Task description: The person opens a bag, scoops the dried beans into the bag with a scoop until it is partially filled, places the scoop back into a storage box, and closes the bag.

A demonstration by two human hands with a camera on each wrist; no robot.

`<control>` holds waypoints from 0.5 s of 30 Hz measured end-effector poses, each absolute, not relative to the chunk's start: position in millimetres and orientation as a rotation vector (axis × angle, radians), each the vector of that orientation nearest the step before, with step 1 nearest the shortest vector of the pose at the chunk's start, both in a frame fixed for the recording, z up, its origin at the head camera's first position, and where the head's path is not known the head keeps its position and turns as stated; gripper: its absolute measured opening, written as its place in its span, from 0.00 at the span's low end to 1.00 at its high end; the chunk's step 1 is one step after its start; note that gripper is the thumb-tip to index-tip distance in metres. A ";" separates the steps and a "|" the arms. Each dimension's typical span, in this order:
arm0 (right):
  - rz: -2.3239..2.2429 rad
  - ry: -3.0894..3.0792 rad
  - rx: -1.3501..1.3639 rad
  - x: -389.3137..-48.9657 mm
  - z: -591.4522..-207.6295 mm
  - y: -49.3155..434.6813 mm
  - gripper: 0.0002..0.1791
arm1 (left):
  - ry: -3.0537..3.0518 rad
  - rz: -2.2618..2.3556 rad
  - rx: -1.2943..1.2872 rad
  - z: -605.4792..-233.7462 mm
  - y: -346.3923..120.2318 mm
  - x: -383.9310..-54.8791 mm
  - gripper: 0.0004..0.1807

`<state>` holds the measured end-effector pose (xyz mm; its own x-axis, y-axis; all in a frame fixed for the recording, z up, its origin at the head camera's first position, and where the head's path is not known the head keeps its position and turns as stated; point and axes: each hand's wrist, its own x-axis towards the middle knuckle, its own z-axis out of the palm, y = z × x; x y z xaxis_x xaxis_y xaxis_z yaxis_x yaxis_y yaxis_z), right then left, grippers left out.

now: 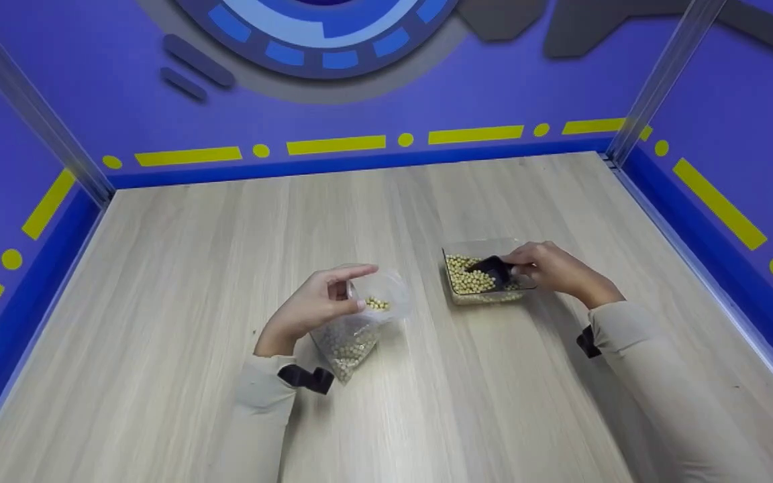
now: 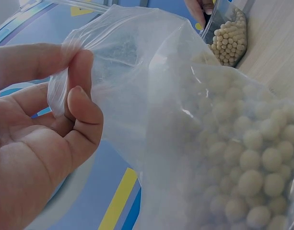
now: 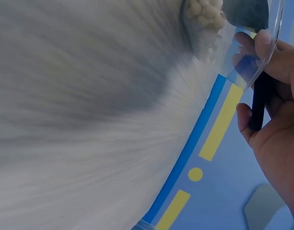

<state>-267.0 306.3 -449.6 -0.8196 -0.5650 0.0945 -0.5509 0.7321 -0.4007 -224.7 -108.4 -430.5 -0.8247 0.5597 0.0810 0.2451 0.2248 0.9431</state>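
Observation:
My left hand (image 1: pixel 307 303) pinches the rim of a clear plastic bag (image 2: pixel 127 52) and holds its mouth spread. Pale yellow soybeans (image 2: pixel 250 184) fill the lower part of the bag, which hangs close over the table. To the right, my right hand (image 1: pixel 556 270) grips the handle of a small black scoop (image 1: pixel 496 268). The scoop's bowl is down among the soybeans (image 1: pixel 468 282) inside a clear plastic box (image 1: pixel 487 300). In the right wrist view, fingers curl round the black handle (image 3: pixel 258 103), partly behind the box's clear wall.
Bag and box stand a short way apart on a light wood-grain table (image 1: pixel 192 268). Blue panels (image 1: pixel 333 121) with yellow marks close in the back and both sides. Black straps (image 1: pixel 306 379) sit on the sleeves at the wrists.

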 end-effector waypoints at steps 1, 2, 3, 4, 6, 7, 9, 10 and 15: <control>-0.663 2.889 -0.935 -267.0 -449.9 305.6 0.17 | 2.230 1.630 0.752 -430.5 -108.6 -224.6 0.30; -0.673 2.885 -0.938 -267.0 -450.3 305.0 0.17 | 2.236 1.623 0.748 -430.7 -108.7 -224.6 0.30; -0.680 2.883 -0.933 -267.1 -450.5 304.2 0.17 | 2.239 1.620 0.750 -431.0 -108.8 -224.8 0.30; -0.689 2.879 -0.932 -267.3 -451.0 303.5 0.17 | 2.241 1.619 0.750 -431.3 -108.9 -225.0 0.30; -0.708 2.868 -0.928 -267.4 -451.5 301.8 0.17 | 2.242 1.617 0.750 -431.4 -109.1 -225.1 0.30; -0.717 2.861 -0.927 -267.5 -451.7 300.8 0.17 | 2.241 1.617 0.749 -431.5 -109.1 -225.2 0.30; -0.737 2.844 -0.929 -267.7 -452.1 298.7 0.17 | 2.237 1.619 0.748 -431.1 -109.1 -225.2 0.30; -0.748 2.835 -0.931 -267.8 -452.2 298.0 0.18 | 2.236 1.620 0.748 -430.8 -108.9 -225.2 0.30; -0.778 2.810 -0.918 -268.2 -452.5 295.6 0.18 | 2.235 1.622 0.748 -429.9 -108.9 -224.9 0.30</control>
<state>-268.2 295.6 -452.5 -0.8164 -0.5726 0.0750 -0.5296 0.6905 -0.4927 -224.9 -108.9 -429.9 -0.8268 0.5576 0.0740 0.2432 0.2357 0.9409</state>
